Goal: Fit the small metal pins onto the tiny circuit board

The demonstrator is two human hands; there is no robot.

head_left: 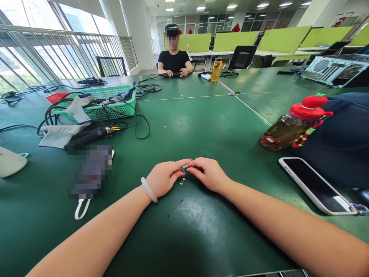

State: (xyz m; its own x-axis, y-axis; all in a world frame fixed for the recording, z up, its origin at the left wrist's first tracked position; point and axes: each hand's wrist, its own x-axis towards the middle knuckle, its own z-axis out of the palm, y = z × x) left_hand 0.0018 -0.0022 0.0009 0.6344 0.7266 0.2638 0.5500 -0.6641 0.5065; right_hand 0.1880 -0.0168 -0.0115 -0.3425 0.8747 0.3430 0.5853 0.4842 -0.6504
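Observation:
My left hand (165,177), with a pale bangle (148,190) at its wrist, is closed with thumb and fingertips on a small grey metallic part (184,168). From the other side, the fingertips of my right hand (210,175) pinch at the same part. Its exact kind is too small to make out, and the fingers partly cover it. Just below the fingertips lies a tiny silver rectangular frame-like piece (182,181). Both hands are low over the green table (184,127).
A green basket (115,111) with gloves and cables stands left, near a blurred dark object (92,173). To the right are a phone (317,186), a red-lidded bottle (291,127) and a dark bag (343,138). Across the table sits a person (174,59).

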